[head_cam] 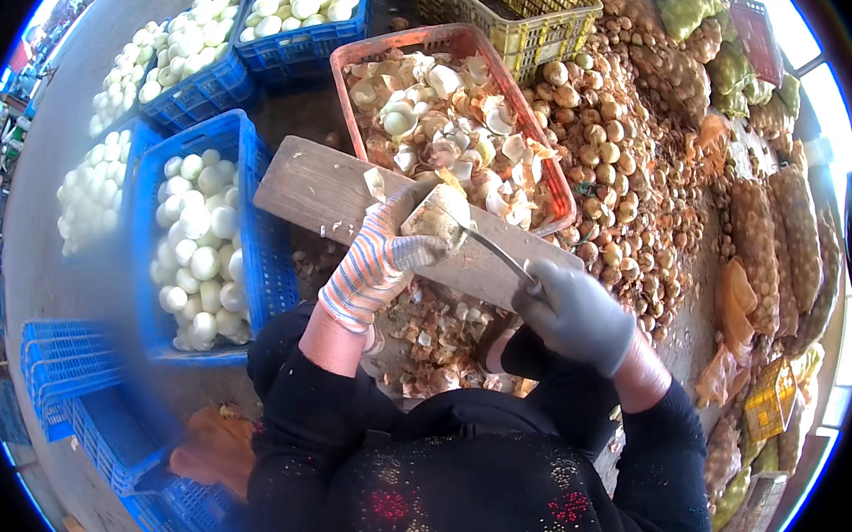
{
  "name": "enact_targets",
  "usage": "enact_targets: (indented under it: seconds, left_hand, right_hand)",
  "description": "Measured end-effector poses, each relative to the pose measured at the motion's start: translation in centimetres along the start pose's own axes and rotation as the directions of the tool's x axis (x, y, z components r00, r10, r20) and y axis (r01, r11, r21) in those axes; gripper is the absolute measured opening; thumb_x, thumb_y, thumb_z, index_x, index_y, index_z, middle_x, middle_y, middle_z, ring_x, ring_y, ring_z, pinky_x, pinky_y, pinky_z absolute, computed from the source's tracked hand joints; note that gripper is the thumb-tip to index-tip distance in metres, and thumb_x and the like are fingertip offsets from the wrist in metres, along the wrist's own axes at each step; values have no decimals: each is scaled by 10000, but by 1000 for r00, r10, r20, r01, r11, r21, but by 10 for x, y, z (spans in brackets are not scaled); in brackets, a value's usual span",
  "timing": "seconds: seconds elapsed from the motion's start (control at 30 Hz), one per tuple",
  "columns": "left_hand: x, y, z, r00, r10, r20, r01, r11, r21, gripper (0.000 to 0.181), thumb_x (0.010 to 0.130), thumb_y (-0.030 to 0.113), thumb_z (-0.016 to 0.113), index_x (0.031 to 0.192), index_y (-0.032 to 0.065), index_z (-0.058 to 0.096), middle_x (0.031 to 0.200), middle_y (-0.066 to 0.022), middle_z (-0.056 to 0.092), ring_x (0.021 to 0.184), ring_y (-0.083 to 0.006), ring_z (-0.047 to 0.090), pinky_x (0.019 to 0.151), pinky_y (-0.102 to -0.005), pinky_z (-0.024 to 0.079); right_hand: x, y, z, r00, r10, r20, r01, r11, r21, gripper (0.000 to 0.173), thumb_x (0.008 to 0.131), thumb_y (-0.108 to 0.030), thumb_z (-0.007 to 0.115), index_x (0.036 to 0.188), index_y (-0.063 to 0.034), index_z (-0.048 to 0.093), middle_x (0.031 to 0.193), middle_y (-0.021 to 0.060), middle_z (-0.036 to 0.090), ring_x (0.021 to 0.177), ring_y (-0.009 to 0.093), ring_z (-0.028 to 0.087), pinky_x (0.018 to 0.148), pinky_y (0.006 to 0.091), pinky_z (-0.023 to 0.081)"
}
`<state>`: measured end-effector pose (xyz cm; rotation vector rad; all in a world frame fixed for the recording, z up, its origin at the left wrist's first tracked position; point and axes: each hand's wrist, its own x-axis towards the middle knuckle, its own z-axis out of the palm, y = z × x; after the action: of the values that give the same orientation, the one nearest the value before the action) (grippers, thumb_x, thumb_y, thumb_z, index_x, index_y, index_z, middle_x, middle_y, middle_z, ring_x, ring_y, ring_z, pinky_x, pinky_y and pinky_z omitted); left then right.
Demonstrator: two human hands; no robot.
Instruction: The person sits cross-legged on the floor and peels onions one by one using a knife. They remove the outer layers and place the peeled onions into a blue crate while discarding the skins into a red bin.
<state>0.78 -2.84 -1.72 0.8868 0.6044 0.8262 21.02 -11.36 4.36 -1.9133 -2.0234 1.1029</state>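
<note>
My left hand (378, 257), in a striped knit glove, holds a pale onion (439, 213) above a wooden board (320, 181). In a grey glove, my right hand (580, 316) grips the handle of a knife (497, 251), whose blade reaches to the right side of the onion. Part of the onion is covered by my left fingers. A piece of onion skin (375, 184) stands by the left fingertips. Just beyond the board is a red plastic crate (341, 90) with onion skins and a few peeled-looking onions in it.
Left of the board stands a blue crate (247, 167) of peeled white onions; more such crates lie farther off. Unpeeled onions (608, 155) are heaped on the right, near filled mesh sacks (754, 249). A yellow crate (544, 36) stands behind. Loose skins (438, 352) litter the floor below the board.
</note>
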Motion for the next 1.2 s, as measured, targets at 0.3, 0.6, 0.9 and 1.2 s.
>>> enact_targets:
  seconds: [0.3, 0.6, 0.9, 1.2]
  left_hand:
    - [3, -4, -1, 999, -5, 34, 19, 902, -431, 633, 700, 130, 689, 1255, 26, 402, 1116, -74, 535, 1025, -185, 527, 873, -291, 433]
    - [5, -5, 10, 1000, 22, -7, -23, 933, -360, 633, 709, 266, 710, 1234, 51, 430, 1072, -35, 533, 998, -158, 521, 887, -306, 412]
    - [10, -15, 5, 997, 44, -60, -62, 934, -353, 504, 750, 188, 680, 1190, 54, 475, 953, 4, 541, 783, -93, 509, 778, -283, 458]
    - [11, -22, 4, 992, -82, -101, 52, 961, -272, 505, 759, 218, 663, 1192, 55, 460, 1076, -84, 541, 991, -176, 539, 851, -316, 451]
  right_hand:
    - [7, 7, 26, 869, -177, -461, 131, 983, -130, 217, 790, -215, 593, 863, -28, 509, 704, 148, 590, 627, 307, 595, 551, 384, 465]
    - [28, 11, 36, 794, -369, -484, -12, 785, -620, 188, 717, -161, 581, 837, -56, 482, 662, 86, 547, 577, 282, 576, 509, 388, 452]
    - [26, 1, 22, 894, -251, -373, 14, 845, -534, 140, 774, -164, 556, 806, -58, 470, 610, 98, 536, 530, 261, 565, 472, 371, 439]
    - [34, 7, -1, 940, 210, 269, -340, 635, 693, 175, 836, -182, 550, 889, -19, 512, 602, 40, 535, 476, 85, 506, 376, 211, 379]
